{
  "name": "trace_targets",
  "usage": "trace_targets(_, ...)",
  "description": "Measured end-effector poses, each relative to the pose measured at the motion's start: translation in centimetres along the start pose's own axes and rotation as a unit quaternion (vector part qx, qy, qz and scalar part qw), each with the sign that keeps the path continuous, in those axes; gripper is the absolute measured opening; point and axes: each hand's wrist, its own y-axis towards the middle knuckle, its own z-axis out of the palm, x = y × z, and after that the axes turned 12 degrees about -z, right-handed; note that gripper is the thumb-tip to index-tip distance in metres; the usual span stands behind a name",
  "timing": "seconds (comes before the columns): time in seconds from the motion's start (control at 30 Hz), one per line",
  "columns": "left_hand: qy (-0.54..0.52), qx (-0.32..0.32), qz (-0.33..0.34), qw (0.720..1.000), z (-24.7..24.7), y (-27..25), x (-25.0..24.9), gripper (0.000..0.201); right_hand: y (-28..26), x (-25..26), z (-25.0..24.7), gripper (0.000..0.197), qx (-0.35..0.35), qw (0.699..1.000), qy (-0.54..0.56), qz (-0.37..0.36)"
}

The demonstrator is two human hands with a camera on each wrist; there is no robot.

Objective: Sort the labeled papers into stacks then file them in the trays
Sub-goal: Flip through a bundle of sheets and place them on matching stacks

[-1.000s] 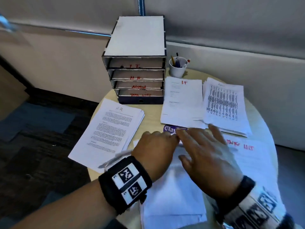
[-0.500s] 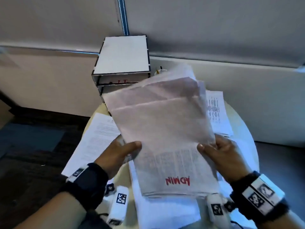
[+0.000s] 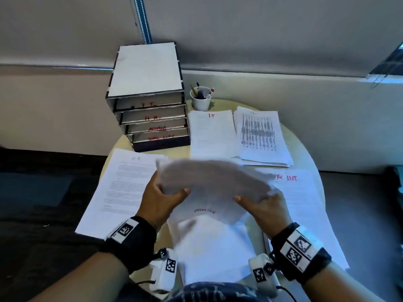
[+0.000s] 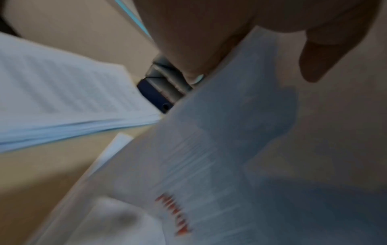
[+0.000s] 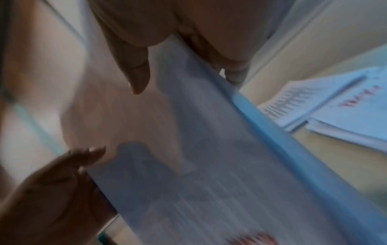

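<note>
**ADMIN papers coming down from the lift**

The person is holding the ADMIN stack (image 3: 209, 188) in both hands, the left hand (image 3: 162, 199) clamped on its left edge and the right hand (image 3: 265, 205) clamped on its right edge. Half a second ago the stack was standing tall in front of the tray unit (image 3: 150, 99); now it is lying lower and flatter, sagging and blurred, in front of that unit, above the loose sheets (image 3: 213, 251) nearest the person. A second ago both hands were still flat on the table (image 3: 303, 147). This is suggesting the stack is gathered and heading for the ADMIN tray (image 3: 157, 128), third from the top
</note>
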Motion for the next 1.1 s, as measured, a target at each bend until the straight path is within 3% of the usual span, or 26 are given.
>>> trace_targets(0.1, 0.002, -0.008, -0.053, 0.999, 0.3, 0.4, 1.4, 0.07, -0.2, -0.5, 0.8, 0.029, -0.011, 0.999, 0.031, 0.009)
trace_targets(0.2, 0.007, -0.015, -0.045, 0.999, 1.3, 0.7, 1.4, 0.05, 0.4, -0.7, 2.2, 0.026, -0.048, 0.996, 0.051, 0.048)
trace_targets(0.33, -0.03, -0.022, -0.011, 0.999, 1.2, 0.5, 0.1, 0.045, 0.9, -0.1, 2.3, 0.023, -0.082, 0.994, 0.069, 0.018)
trace_targets(0.43, -0.043, 0.0, -0.012, 0.999, 0.3, 0.7, 0.5, 0.048, 0.6, -0.8, 1.9, 0.026, -0.071, 0.997, 0.04, 0.01)
trace_targets(0.57, 0.005, -0.04, -0.077, 0.996, 0.8, 1.2, 2.3, 0.041, 0.2, -3.2, 3.1, 0.024, -0.065, 0.995, 0.006, 0.07)
trace_targets(0.67, -0.019, -0.052, -0.061, 0.997, 1.3, 1.1, 1.5, 0.033, 0.7, -3.1, 3.5, 0.013, -0.078, 0.995, 0.013, 0.068)
trace_targets(0.77, -0.033, -0.041, -0.054, 0.997, 0.9, 1.2, 1.4, 0.034, 1.1, -2.7, 3.0, 0.017, -0.083, 0.994, 0.046, 0.049)
trace_targets(0.9, -0.026, -0.073, -0.101, 0.992, 1.4, 1.4, 2.9, 0.04, 0.9, -3.7, 3.6, 0.021, -0.059, 0.994, 0.018, 0.086)
trace_targets(1.0, -0.032, -0.076, -0.062, 0.995, 2.1, 1.1, 1.6, 0.035, 1.2, -3.1, 3.3, 0.01, -0.073, 0.995, 0.001, 0.061)
trace_targets(1.1, -0.052, -0.052, 0.005, 0.997, 1.2, 0.9, 0.5, 0.029, 1.2, -1.9, 1.5, 0.012, -0.078, 0.996, 0.035, 0.021)
